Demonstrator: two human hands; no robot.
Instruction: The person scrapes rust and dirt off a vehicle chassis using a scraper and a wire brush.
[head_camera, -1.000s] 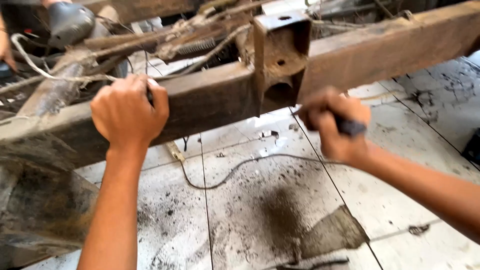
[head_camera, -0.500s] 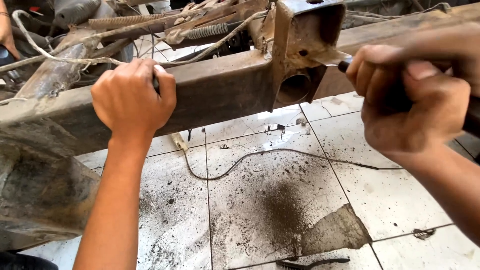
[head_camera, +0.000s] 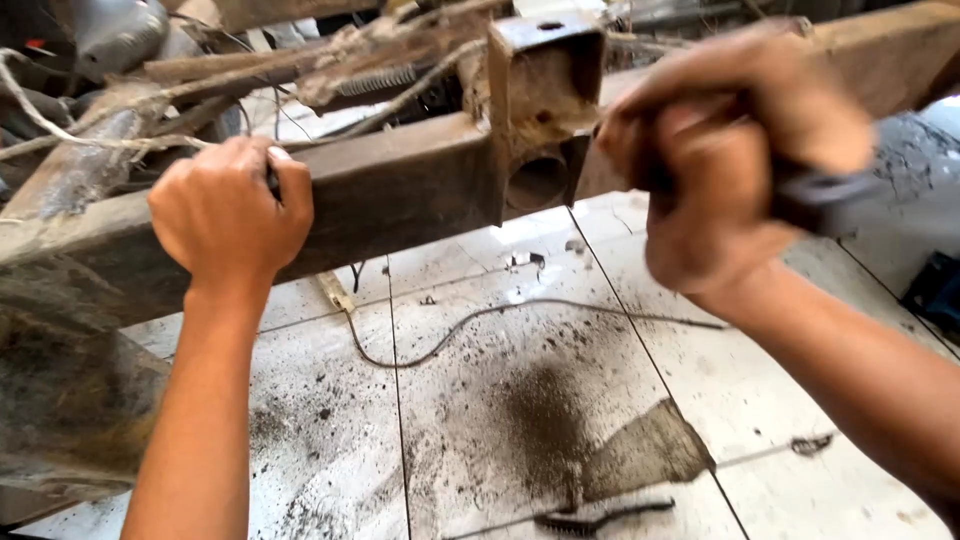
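Note:
A rusty box-section frame beam (head_camera: 400, 195) runs across the upper half of the head view, with a welded square bracket (head_camera: 545, 75) and a round hole (head_camera: 537, 182) in its side. My left hand (head_camera: 228, 215) is clenched against the beam's face, gripping a thin dark tool whose tip barely shows at its knuckles. My right hand (head_camera: 735, 160) is blurred, raised close to the camera just right of the bracket, closed around a dark handle (head_camera: 825, 195) that sticks out to the right. The handle's working end is hidden behind the fingers.
White floor tiles (head_camera: 480, 400) lie below, strewn with rust dust, a dark dirt pile (head_camera: 545, 420), a thin bent wire (head_camera: 480, 320) and a small spring-like piece (head_camera: 600, 518). Rods, a coil spring (head_camera: 385, 80) and cables clutter the top left. A dented metal panel (head_camera: 70, 390) hangs at lower left.
My right hand has risen from below the beam up to the bracket, closer to the camera, still gripping the handle. The view shifted left. My left hand stayed on the beam.

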